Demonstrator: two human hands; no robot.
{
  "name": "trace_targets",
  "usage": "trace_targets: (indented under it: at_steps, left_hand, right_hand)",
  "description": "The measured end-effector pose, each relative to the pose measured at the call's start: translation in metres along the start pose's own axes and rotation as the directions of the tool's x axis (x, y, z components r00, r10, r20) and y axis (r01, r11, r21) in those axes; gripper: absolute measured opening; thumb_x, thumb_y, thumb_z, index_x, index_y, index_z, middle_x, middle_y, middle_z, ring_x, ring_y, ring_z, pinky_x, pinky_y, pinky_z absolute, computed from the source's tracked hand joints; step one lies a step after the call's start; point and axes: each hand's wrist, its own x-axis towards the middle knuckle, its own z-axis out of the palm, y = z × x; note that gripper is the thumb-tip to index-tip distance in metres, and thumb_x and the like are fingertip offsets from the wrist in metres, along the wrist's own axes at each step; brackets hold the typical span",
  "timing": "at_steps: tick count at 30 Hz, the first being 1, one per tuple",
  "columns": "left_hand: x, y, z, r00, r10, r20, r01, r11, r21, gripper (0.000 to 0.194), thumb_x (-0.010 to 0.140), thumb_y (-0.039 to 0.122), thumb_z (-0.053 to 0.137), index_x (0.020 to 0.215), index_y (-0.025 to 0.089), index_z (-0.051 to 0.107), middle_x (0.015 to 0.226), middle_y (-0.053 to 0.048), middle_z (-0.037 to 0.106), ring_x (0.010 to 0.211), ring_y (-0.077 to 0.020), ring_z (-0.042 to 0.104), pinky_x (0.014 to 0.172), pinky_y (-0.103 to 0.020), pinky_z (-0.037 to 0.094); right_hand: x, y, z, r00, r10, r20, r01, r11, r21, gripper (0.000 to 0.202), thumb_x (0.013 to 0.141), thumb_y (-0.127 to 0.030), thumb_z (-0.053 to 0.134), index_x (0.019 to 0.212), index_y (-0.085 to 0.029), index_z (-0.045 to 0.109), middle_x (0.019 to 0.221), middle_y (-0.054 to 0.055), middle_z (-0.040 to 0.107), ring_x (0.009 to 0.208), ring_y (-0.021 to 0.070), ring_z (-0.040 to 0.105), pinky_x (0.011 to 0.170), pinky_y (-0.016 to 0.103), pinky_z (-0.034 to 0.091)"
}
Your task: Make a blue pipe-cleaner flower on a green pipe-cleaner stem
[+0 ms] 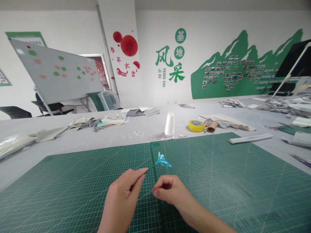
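Observation:
A small blue flower [162, 160] with a thin green stem is held up over the seam between two green cutting mats [80, 181]. My left hand [128, 187] pinches the stem between thumb and forefinger, the bloom pointing right. Just below and right of the flower, my right hand [168, 191] is closed, thumb and forefinger pressed together; whatever lies between those fingertips is too small to make out. The two hands are apart. A loose tangle of green thread [195, 164] lies on the right mat.
Beyond the mats stand a white thread cone [169, 124], a yellow tape roll [196, 126] and a cardboard tube [212, 126]. A rolled white cloth [250, 138] crosses the right mat's far edge. Grey and cream fabric pieces [114, 118] lie along the table, with scissors [301, 159] at far right.

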Motion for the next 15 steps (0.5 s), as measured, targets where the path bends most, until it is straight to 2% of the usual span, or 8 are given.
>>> trace_targets:
  at_steps: [8,15]
  left_hand:
    - [0.002,0.000,-0.003,1.000,-0.023,0.004,0.023,1.000,0.004,0.025,0.094,0.028,0.048,0.105,0.027,0.070,0.076,0.002,0.066,0.069,-0.0161,0.062,0.065,-0.028,0.048]
    - [0.002,-0.006,-0.003,0.998,-0.060,-0.008,0.060,0.998,0.035,0.026,0.094,0.032,0.048,0.107,0.028,0.070,0.088,-0.001,0.070,0.082,-0.0208,0.064,0.067,-0.030,0.050]
  right_hand:
    - [0.001,0.005,-0.001,0.998,0.004,0.056,-0.007,0.999,0.042,0.022,0.060,-0.031,0.085,0.061,-0.015,0.070,0.059,-0.002,0.062,0.055,0.0101,0.049,0.058,0.025,0.035]
    - [-0.003,-0.007,0.000,0.995,-0.067,0.068,0.071,0.995,-0.064,0.022,0.059,-0.033,0.086,0.058,-0.017,0.071,0.061,-0.003,0.057,0.059,0.0119,0.048,0.058,0.026,0.034]
